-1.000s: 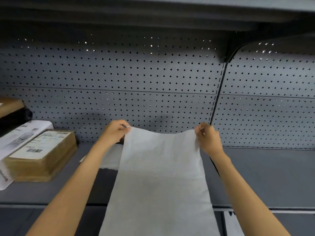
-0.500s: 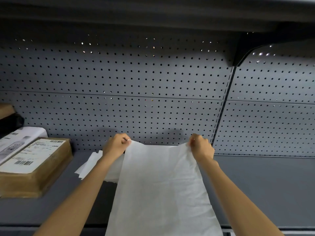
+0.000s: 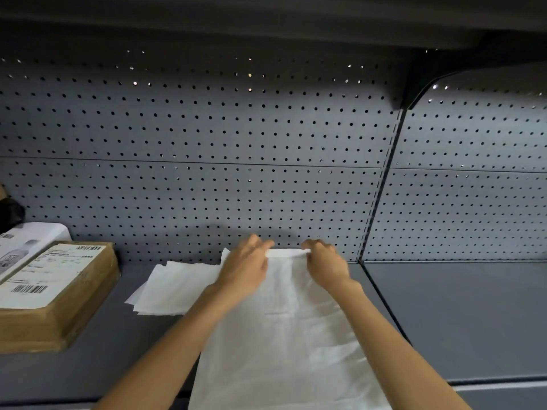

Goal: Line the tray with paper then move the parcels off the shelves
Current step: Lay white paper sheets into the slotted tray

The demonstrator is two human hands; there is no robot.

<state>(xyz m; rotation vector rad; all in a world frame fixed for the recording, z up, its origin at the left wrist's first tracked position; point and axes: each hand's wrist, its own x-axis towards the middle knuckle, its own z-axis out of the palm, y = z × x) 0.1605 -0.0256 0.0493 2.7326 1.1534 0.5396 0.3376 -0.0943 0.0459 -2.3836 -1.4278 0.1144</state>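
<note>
A long white paper sheet (image 3: pixel 284 344) lies on the grey shelf (image 3: pixel 444 315) and hangs over its front edge. My left hand (image 3: pixel 245 267) rests flat on the sheet's far left corner, fingers stretched out. My right hand (image 3: pixel 325 261) pinches the far edge, which is folded over near the pegboard back wall. A brown cardboard parcel (image 3: pixel 53 294) with a white barcode label sits at the left. Behind it lies a white box (image 3: pixel 26 241) printed with a bottle. No tray is in view.
Loose white paper sheets (image 3: pixel 174 288) lie to the left of my left hand. A dark object (image 3: pixel 10 211) sits at the far left edge. A vertical upright (image 3: pixel 381 184) splits the pegboard, with a second grey shelf to its right. Another shelf hangs overhead.
Both hands have lowered the sheet's far edge from mid-air down onto the shelf by the back wall. The left hand has gone from a fist to flat fingers. The hands are closer together.
</note>
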